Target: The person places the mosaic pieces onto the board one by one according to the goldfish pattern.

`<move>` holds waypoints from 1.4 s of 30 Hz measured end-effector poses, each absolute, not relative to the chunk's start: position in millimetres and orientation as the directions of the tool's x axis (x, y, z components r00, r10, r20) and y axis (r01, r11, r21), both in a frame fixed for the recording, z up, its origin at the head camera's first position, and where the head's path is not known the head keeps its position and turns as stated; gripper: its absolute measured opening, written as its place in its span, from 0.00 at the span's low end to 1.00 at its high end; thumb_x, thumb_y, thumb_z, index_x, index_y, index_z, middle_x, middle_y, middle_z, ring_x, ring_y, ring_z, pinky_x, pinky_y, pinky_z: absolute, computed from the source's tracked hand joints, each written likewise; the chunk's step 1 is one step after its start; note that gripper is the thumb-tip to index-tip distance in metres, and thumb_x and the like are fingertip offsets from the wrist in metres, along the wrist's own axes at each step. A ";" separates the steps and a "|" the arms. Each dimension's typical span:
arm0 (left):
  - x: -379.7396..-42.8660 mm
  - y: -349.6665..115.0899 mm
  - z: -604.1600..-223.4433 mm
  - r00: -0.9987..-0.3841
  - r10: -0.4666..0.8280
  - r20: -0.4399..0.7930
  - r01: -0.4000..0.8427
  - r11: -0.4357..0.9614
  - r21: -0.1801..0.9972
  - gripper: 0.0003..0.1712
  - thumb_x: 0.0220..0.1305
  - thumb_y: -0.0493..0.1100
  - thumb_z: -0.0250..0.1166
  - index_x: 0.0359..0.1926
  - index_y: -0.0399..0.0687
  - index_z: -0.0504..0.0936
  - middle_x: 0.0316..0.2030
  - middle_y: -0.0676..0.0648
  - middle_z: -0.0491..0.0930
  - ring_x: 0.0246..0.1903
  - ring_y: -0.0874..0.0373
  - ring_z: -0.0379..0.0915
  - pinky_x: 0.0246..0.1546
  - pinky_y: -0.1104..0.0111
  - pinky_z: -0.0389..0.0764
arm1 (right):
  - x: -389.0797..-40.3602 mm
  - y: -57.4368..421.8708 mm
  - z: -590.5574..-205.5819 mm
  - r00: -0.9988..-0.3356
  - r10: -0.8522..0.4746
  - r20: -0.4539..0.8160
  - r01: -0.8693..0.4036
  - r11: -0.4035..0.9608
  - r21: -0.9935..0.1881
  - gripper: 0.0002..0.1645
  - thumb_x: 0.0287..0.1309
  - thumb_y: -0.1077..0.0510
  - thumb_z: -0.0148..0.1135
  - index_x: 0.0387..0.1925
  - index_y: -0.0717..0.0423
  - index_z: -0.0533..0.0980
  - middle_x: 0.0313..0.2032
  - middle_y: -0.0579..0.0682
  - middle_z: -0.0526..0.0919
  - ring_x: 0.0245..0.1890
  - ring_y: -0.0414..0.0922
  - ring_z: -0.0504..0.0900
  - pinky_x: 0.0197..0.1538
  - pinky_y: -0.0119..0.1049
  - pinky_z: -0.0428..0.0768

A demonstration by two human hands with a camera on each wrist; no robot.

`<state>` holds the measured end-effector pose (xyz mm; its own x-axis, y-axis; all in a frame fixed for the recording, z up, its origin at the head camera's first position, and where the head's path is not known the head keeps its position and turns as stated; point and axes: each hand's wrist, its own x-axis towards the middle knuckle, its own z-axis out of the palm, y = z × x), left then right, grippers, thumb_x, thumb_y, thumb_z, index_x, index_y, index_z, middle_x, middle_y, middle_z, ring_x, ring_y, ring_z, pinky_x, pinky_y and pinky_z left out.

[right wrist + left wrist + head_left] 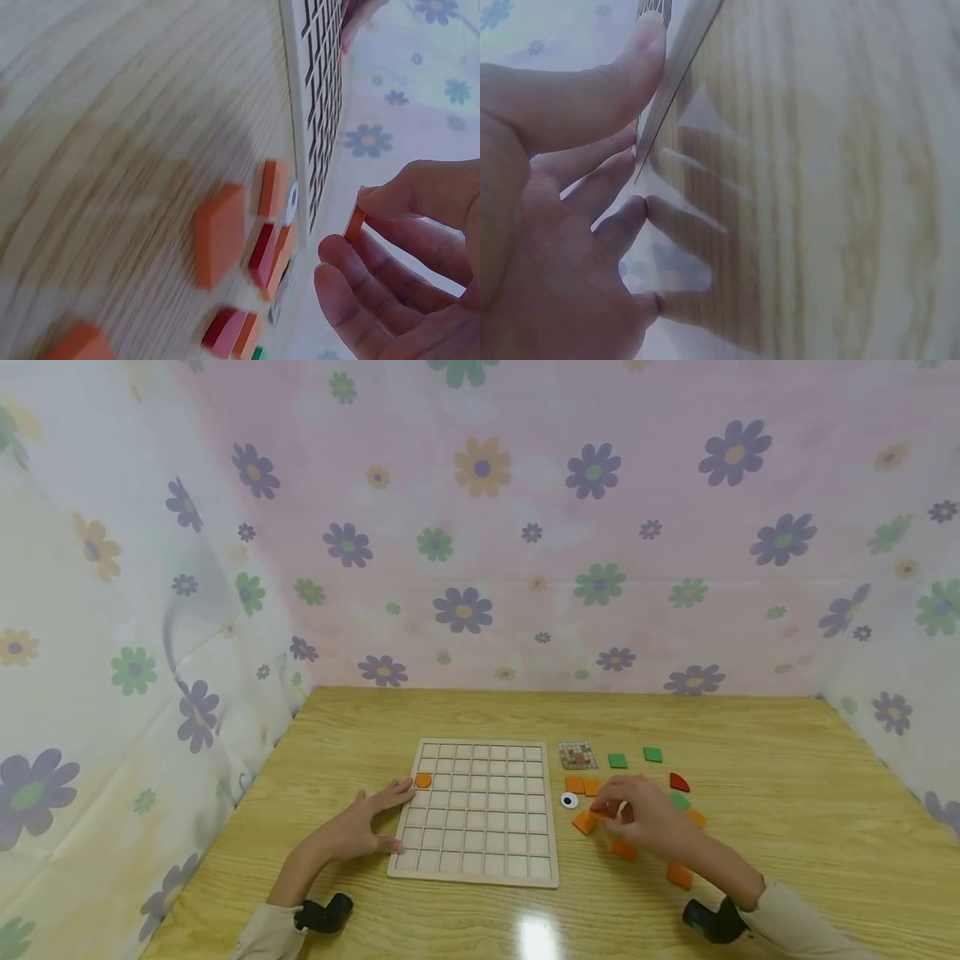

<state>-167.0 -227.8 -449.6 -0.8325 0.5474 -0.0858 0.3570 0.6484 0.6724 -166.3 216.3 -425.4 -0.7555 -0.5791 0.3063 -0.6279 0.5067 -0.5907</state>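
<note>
A wooden grid board (480, 882) lies flat, with an orange round piece (423, 780) in a cell near its upper left. My left hand (347, 833) steadies the board's left edge, fingers spread and thumb lower down. To the board's right, my right hand (647, 817) pinches a thin orange tile (355, 223) between thumb and fingers, raised over the table in the right wrist view. Below these fingertips is another orange tile (585, 822), near a googly-eye piece (569, 801). Two orange tiles (574, 785) sit together just above that eye.
Beside the board's upper right corner is a small pattern card (577, 755). Green tiles (652, 754), a red quarter-round piece (679, 782) and several orange pieces (680, 876) are scattered around the right hand. Flowered cloth (480, 527) hangs behind the wooden table (360, 714).
</note>
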 end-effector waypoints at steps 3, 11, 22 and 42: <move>-167.1 -228.1 -449.9 -0.830 0.551 -0.082 0.362 0.645 0.674 0.48 0.54 0.50 0.70 0.72 0.43 0.57 0.72 0.42 0.47 0.71 0.43 0.38 0.63 0.36 0.28 | -166.1 209.4 -424.5 -0.737 -0.603 0.304 -0.642 0.486 -0.593 0.08 0.50 0.69 0.66 0.32 0.57 0.82 0.29 0.48 0.80 0.25 0.36 0.74 0.24 0.28 0.77; -167.9 -228.2 -451.1 -0.826 0.558 -0.076 0.369 0.638 0.675 0.48 0.54 0.51 0.70 0.71 0.42 0.57 0.72 0.42 0.47 0.71 0.42 0.38 0.63 0.36 0.29 | -165.0 190.2 -427.8 -0.738 -0.608 0.292 -0.631 0.469 -0.618 0.08 0.50 0.68 0.66 0.33 0.56 0.82 0.30 0.46 0.80 0.25 0.35 0.74 0.24 0.29 0.78; -168.2 -230.4 -451.6 -0.813 0.579 -0.062 0.384 0.612 0.692 0.48 0.54 0.51 0.70 0.71 0.40 0.57 0.72 0.40 0.49 0.70 0.40 0.38 0.61 0.34 0.28 | -167.9 164.5 -427.7 -0.714 -0.639 0.287 -0.636 0.420 -0.647 0.09 0.50 0.69 0.67 0.33 0.56 0.82 0.31 0.44 0.80 0.26 0.34 0.74 0.25 0.29 0.79; -168.0 -229.8 -451.6 -0.816 0.573 -0.075 0.378 0.627 0.681 0.48 0.55 0.48 0.70 0.71 0.41 0.57 0.72 0.40 0.47 0.70 0.41 0.38 0.62 0.35 0.28 | -170.8 120.5 -424.0 -0.687 -0.681 0.254 -0.625 0.375 -0.685 0.08 0.51 0.68 0.64 0.33 0.55 0.82 0.32 0.44 0.80 0.28 0.35 0.75 0.28 0.27 0.79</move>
<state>-168.0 -229.8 -451.6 -0.8165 0.5725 -0.0746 0.3777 0.6274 0.6810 -170.8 120.5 -424.0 -0.6872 -0.6808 0.2536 -0.6246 0.3753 -0.6849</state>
